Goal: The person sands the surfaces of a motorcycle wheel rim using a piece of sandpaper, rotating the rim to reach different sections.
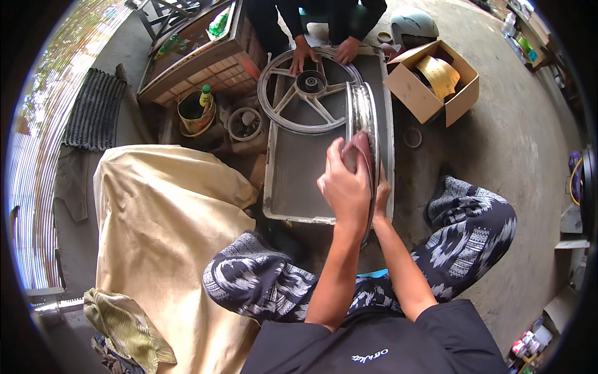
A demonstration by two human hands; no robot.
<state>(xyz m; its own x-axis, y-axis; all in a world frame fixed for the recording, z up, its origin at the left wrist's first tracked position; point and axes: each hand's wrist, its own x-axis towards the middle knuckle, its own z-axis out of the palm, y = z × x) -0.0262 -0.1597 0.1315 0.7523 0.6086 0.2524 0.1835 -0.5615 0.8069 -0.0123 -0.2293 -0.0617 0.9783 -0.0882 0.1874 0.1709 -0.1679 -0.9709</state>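
A motorcycle wheel stands on edge before me, its metal rim seen nearly side-on and its spokes hidden. My left hand is closed on a folded reddish sheet, which it presses against the rim face; whether this is sandpaper or cloth I cannot tell. Mostly hidden behind the rim, my right hand grips its right side. Below lies a shallow grey tray. At its far end a co-worker's two hands touch a second, spoked wheel lying flat.
An open cardboard box holding a yellow roll sits right of the tray, with a helmet behind it. Left are a bucket with a green bottle, a small round tub, a wooden crate and a cream cloth cover.
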